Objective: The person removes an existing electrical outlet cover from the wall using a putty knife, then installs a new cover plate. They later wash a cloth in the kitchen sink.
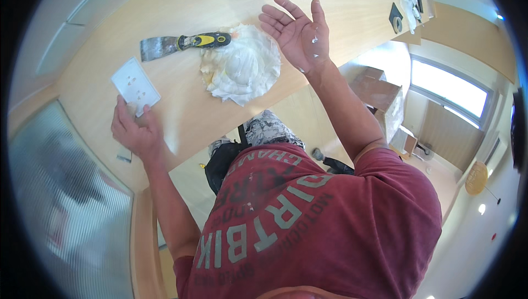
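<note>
Wooden tabletop [181,2] with a crumpled white sheet [250,59], which serves as the landmark for all positions. The sheet lies spread in a rough round with a frilled margin and a paler, raised centre. Putty knife [204,40]: black-and-yellow handle, its end over the upper left part of the sheet; wide, smeared metal blade directed to the left, beyond the sheet's margin. White rectangular plate [130,74]: left of and slightly below the sheet, well apart from it, set at a slant and bearing several small tan spots. Left hand [137,131]: lower left of the sheet, thumb and fingertips at the plate's lower edge beside a small pale lump [132,107]; whether the hand grasps the plate or merely touches it cannot be told. Right hand [300,35]: released, just right of the sheet, palm upturned, fingers spread, white smears on the palm. Roll of tape [397,23]: far to the right of the sheet, near a white cloth [408,7].
</note>
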`<state>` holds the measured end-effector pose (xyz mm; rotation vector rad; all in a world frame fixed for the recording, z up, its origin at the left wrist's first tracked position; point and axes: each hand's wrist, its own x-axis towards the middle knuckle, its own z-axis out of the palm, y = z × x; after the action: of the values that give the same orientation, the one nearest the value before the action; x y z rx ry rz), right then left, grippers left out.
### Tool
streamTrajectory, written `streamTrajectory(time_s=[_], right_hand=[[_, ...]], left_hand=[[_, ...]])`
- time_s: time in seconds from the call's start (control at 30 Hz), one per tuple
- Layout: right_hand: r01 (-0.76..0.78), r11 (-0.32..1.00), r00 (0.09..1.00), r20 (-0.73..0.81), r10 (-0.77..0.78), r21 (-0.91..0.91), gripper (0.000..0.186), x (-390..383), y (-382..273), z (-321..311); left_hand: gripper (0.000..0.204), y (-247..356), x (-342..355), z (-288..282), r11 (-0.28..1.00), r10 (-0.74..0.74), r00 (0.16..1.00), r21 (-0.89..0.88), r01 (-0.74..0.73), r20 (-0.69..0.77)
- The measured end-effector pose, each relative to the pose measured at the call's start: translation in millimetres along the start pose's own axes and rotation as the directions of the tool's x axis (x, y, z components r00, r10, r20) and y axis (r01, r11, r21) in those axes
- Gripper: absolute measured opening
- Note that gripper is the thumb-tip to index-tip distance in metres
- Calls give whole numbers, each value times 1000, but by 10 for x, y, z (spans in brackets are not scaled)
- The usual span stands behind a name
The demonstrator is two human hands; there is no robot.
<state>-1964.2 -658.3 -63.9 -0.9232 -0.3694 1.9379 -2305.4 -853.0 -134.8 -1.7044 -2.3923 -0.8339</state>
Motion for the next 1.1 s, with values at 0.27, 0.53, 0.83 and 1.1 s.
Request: streamTrajectory(time_s=[0.27, 0.53, 0.83, 1.1], right_hand=[[206, -432, 938, 302, -167, -878, 43, -202, 235, -195], [218, 152, 895, 259, 363, -964, 27, -403, -508, -568], [228, 452, 639, 483, 599, -862, 23, -717, -981, 397], [-5, 563, 259, 543, 799, -826, 30, -1861, 1144, 1507]], left_hand=[[53, 560, 217, 9, 971, 236, 969, 28, -238, 71], [45, 1287, 622, 475, 971, 203, 897, 35, -235, 393], [33, 1787, -500, -315, 894, -263, 958, -345, 285, 112], [57, 1532, -2127, -1157, -523, -609, 724, -851, -57, 325]])
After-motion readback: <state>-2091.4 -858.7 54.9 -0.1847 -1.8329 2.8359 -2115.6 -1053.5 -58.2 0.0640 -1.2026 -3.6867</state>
